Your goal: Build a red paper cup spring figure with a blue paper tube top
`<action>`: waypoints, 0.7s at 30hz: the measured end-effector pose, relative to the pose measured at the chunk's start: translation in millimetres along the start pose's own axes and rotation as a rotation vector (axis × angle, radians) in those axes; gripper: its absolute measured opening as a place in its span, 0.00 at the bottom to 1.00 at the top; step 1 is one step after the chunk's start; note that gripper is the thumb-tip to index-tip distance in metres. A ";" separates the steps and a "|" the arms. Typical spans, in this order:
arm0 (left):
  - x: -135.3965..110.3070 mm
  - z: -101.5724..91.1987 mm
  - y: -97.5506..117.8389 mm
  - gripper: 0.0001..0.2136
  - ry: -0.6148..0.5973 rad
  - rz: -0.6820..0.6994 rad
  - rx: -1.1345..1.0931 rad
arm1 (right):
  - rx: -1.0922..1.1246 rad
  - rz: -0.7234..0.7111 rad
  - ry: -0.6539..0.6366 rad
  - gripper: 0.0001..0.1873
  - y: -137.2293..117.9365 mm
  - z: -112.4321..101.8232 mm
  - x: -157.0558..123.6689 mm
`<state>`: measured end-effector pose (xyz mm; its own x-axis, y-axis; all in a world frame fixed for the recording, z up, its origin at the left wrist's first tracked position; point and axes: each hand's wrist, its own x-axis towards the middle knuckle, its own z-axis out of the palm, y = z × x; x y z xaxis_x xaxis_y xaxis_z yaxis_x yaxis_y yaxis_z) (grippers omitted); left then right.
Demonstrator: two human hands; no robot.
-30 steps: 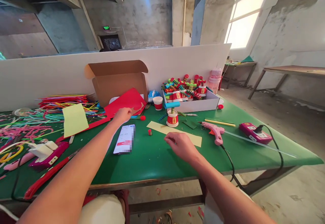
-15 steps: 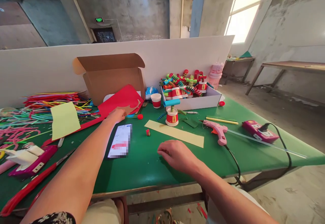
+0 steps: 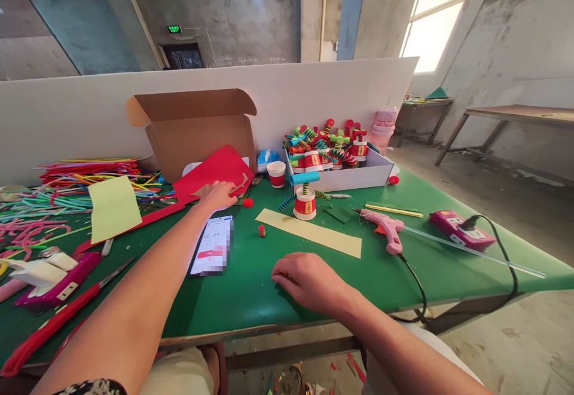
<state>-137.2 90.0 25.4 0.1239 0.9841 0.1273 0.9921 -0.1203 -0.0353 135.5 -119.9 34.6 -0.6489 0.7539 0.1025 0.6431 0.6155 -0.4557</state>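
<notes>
My left hand reaches over the red paper at the cardboard box, its fingers stretched out near a torn brown edge and holding nothing I can see. A phone with a running timer lies below that wrist. My right hand rests loosely curled on the green table, with nothing visible in it. Beyond it lies a pale yellow paper strip. A paper-cup figure with a blue tube on top and springy paper arms stands at the strip's far edge. A small red folded piece lies left of the strip.
A white box full of similar figures stands at the back. To the right are a pink glue gun and a purple power strip. Red-handled scissors, pipe cleaners and yellow paper lie to the left.
My left hand has moved slightly right and farther over the red paper, its fingers more stretched out. The right hand stays about where it was, curled on the table.
</notes>
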 end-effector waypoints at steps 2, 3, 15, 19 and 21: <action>3.7 2.6 9.7 0.16 0.022 0.015 -0.003 | -0.018 -0.030 -0.046 0.10 -2.5 2.1 0.7; 5.4 3.6 12.9 0.15 0.033 0.013 -0.005 | -0.025 -0.043 -0.068 0.10 -3.5 2.9 1.0; 13.4 -10.8 -8.3 0.12 0.113 -0.262 -0.110 | -0.047 -0.062 -0.110 0.10 -3.1 1.1 -1.4; 7.8 -2.6 -1.3 0.12 0.060 -0.192 -0.170 | -0.046 -0.082 -0.105 0.09 -3.5 4.4 -0.4; 5.6 3.5 2.5 0.14 0.027 -0.143 -0.189 | -0.041 -0.085 -0.100 0.09 -3.7 5.2 0.8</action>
<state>-134.1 95.6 22.6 -0.0200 0.9894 0.1439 0.9852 -0.0050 0.1711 130.6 -122.8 31.8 -0.7381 0.6729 0.0493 0.5986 0.6869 -0.4121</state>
